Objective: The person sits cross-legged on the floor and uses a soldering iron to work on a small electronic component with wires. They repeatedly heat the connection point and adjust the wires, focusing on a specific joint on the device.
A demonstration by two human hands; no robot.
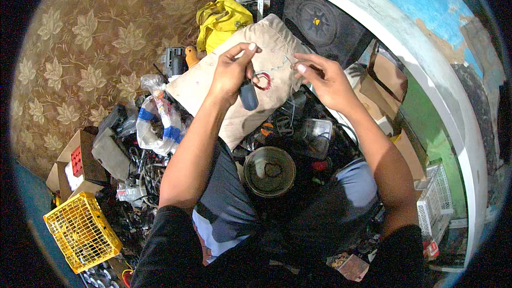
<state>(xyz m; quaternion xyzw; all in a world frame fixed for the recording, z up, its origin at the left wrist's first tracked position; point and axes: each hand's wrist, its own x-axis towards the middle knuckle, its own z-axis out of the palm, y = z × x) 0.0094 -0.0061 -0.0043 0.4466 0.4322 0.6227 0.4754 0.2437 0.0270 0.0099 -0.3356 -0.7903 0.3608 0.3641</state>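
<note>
My left hand [232,69] is raised over a beige cushion [210,88], thumb and fingers closed on a dark, rounded cylindrical piece [248,96] that hangs below them. A loop of thin red wire [265,81] stands out beside it. From there a thin pale-blue wire [277,68] runs, slightly kinked, across to my right hand [326,79]. The right thumb and fingers pinch the far end of that wire. What exactly the dark piece is, I cannot make out.
Between my knees stands a round metal tin [270,172]. Tangled cables and parts surround it. A yellow crate [82,232] and a cardboard box [88,154] sit at left, a yellow bag [223,18] behind the cushion, a black speaker [314,21] and a white crate [434,197] at right.
</note>
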